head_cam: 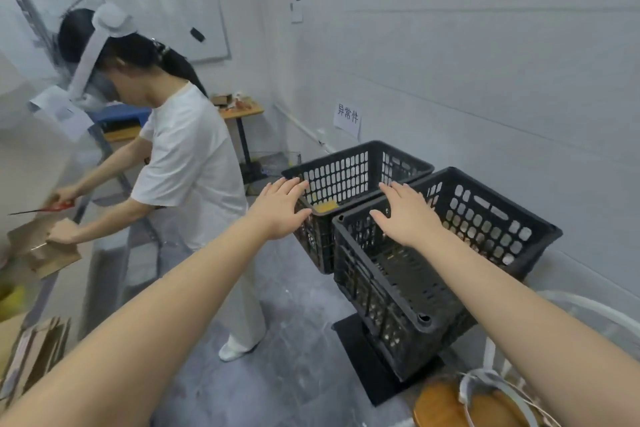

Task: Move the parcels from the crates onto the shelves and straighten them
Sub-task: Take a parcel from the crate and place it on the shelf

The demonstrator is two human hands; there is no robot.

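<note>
We are stretching our left hand (280, 208) and right hand (405, 215), spread and empty, toward the far black crate (346, 166), aiming under its yellow parcel (325, 207).

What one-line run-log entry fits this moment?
left grip: open, at far crate rim | right grip: open, over near crate | yellow item inside far crate

Bright, flat, diffuse light; shadows faint & soft. Pale wall (485, 80) washes out at 1–2 o'clock. Heavy blur at 9 o'clock edge, cardboard (45, 253) smeared. Fisheye bending at corners; crates (381, 288) at centre fairly sharp.
</note>
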